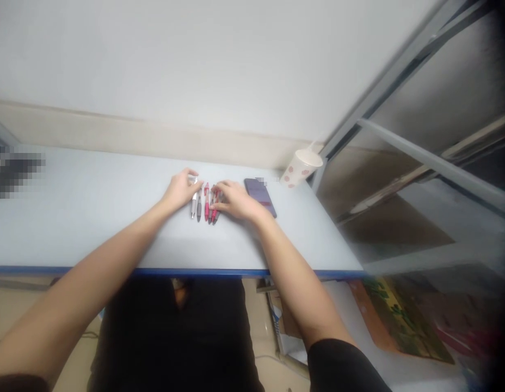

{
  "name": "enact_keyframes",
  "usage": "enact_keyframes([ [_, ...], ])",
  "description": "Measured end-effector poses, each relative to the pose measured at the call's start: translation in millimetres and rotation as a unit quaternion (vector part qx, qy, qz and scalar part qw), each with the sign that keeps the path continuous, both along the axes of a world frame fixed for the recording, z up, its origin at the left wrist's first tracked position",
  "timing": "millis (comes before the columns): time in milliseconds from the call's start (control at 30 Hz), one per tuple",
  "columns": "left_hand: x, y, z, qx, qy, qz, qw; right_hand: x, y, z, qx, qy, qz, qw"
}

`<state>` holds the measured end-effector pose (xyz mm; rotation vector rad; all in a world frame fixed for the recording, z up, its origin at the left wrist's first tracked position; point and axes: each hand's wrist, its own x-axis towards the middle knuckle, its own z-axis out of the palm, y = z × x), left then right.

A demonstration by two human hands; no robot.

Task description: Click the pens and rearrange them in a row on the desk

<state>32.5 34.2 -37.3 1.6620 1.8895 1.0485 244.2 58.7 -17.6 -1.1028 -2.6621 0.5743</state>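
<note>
The left hand and right hand rest their fingertips on a row of ballpoint pens lying between them; whether either grips, I cannot tell. That light touch keeps the pens parallel. A smartphone lies just beyond the right hand.

Nothing legible anywhere: no readable lettering on the barrels of the row of pens, on the dark phone or on the paper cup; only blurred green and yellow shapes on the orange-edged sheet, too indistinct to read.
</note>
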Motion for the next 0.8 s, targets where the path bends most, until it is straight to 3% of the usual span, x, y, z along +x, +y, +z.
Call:
enact_keyframes([
  [200, -1, -1, 1.6, -0.012, 0.005, -0.007, 1.0, 8, 10, -3.3, -0.013, -0.012, 0.061, 0.998],
  [500, 1, -5, 5.6, -0.004, 0.015, -0.008, 1.0, 5, 23, -13.9, -0.019, 0.014, 0.09, 0.996],
  [633, 1, -5, 6.1, -0.008, 0.022, 0.004, 1.0, 5, 19, -10.8, -0.004, 0.041, 0.056, 0.998],
  [800, 0, -4, 4.3, -0.002, 0.017, 0.018, 1.0, 10, 5, 8.5, 0.034, 0.07, -0.042, 0.996],
])
